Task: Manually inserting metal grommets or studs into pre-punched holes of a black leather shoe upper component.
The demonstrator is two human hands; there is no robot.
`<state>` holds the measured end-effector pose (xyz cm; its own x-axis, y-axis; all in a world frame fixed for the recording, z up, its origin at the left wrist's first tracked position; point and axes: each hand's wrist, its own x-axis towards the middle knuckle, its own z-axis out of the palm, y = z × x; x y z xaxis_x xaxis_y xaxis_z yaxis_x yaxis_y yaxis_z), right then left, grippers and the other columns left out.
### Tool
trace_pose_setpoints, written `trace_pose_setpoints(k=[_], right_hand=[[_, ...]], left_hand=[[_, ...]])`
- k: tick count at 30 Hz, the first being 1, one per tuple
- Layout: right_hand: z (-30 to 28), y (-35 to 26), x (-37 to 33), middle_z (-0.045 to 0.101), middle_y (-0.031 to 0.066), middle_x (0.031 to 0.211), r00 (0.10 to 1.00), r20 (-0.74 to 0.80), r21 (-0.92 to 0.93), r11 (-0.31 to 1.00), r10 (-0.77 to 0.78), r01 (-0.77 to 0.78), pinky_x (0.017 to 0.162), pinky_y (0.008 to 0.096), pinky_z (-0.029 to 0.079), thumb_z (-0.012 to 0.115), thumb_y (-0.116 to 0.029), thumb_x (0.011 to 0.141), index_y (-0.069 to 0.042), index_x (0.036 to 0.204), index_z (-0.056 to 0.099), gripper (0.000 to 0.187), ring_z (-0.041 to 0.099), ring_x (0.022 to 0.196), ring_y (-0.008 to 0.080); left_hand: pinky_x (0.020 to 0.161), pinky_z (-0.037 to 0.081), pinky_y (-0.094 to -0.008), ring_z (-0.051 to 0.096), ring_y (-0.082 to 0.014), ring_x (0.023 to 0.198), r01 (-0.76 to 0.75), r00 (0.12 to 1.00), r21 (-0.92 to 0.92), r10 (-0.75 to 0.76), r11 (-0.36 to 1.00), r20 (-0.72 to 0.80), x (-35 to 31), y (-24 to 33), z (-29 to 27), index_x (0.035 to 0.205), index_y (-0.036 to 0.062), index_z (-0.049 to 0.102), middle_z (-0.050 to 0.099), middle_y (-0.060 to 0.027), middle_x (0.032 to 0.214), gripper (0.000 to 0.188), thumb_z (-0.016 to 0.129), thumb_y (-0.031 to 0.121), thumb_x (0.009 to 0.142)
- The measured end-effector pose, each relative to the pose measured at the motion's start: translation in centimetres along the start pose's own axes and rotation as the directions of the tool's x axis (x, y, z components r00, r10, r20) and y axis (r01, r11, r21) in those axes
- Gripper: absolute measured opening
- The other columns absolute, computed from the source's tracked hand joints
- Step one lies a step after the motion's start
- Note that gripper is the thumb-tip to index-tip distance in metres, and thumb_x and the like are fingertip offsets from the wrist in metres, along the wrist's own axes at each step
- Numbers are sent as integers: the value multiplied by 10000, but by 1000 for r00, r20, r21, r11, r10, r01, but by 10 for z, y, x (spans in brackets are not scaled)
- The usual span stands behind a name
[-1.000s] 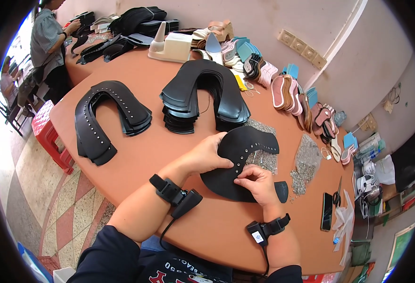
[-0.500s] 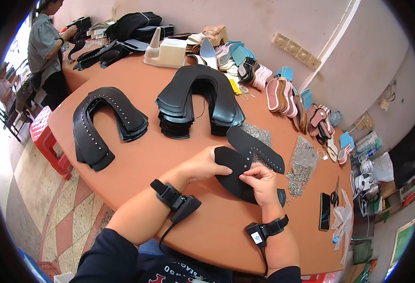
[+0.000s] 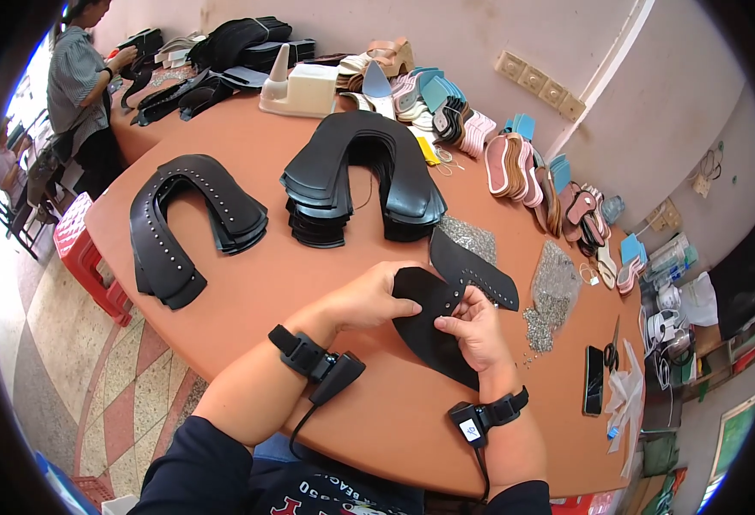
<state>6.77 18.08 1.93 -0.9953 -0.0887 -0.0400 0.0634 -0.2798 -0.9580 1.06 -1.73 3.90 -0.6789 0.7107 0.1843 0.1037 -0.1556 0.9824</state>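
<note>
A black, curved leather-like shoe upper (image 3: 421,325) with small metal studs is between my two hands above the near part of the table. My left hand (image 3: 369,296) grips its left edge, thumb on top and fingers underneath. My right hand (image 3: 479,333) pinches its edge close to the studs, with thumb and forefinger together. Whether a loose stud sits in that pinch is too small to tell. A studded black strip (image 3: 478,273) extends beyond my right fingers; the join with the held part is partly hidden. Loose metal studs (image 3: 551,309) lie by a clear bag right of my hands.
A tall stack of black horseshoe-shaped uppers (image 3: 364,163) and a smaller studded pile (image 3: 167,227) stand farther off. Shoe parts (image 3: 515,167) line the wall. A phone (image 3: 594,380) and scissors (image 3: 612,348) lie right. Another person (image 3: 85,86) stands far left by a red stool (image 3: 85,253).
The held upper has tilted and bent, its far studded strip shifting slightly right. My right hand has turned a little and stays pinched at the edge; my left hand keeps its grip.
</note>
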Motion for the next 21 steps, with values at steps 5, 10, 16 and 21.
trace_pose_setpoints(k=[5, 10, 16, 21], right_hand=[[-3, 1, -1, 626, 33, 871, 1000, 8, 51, 999, 6, -6, 754, 236, 489, 684, 104, 677, -45, 917, 574, 304, 593, 788, 110], [3, 1, 2, 630, 34, 885, 998, -49, 65, 997, 34, -31, 761, 241, 492, 676, 109, 679, -42, 900, 591, 280, 594, 811, 111], [13, -1, 1, 633, 36, 870, 997, -68, 0, 1000, -19, 19, 753, 245, 498, 669, 115, 681, -33, 906, 596, 280, 600, 819, 111], [0, 5, 4, 628, 38, 820, 997, -54, -55, 998, -47, 44, 707, 222, 503, 655, 120, 689, -31, 871, 601, 243, 597, 748, 99]], left_hand=[[826, 456, -265, 549, -107, 912, 8, 1000, -109, -7, 994, 10, -1, 1, 5, 1084, -1, 560, 614, -35, 977, 346, 609, -54, 746], [780, 470, -261, 568, -107, 862, -37, 999, -43, 35, 998, -30, 0, -2, 9, 1028, 1, 581, 627, -35, 930, 295, 614, -61, 741], [778, 473, -263, 571, -107, 849, 20, 998, 46, -16, 999, -67, 1, -7, 8, 1004, -10, 581, 625, -34, 919, 271, 596, -79, 742], [774, 478, -260, 572, -105, 850, -53, 992, -8, 52, 999, -112, 4, -13, 6, 1022, -12, 573, 621, -36, 930, 282, 600, -72, 748]])
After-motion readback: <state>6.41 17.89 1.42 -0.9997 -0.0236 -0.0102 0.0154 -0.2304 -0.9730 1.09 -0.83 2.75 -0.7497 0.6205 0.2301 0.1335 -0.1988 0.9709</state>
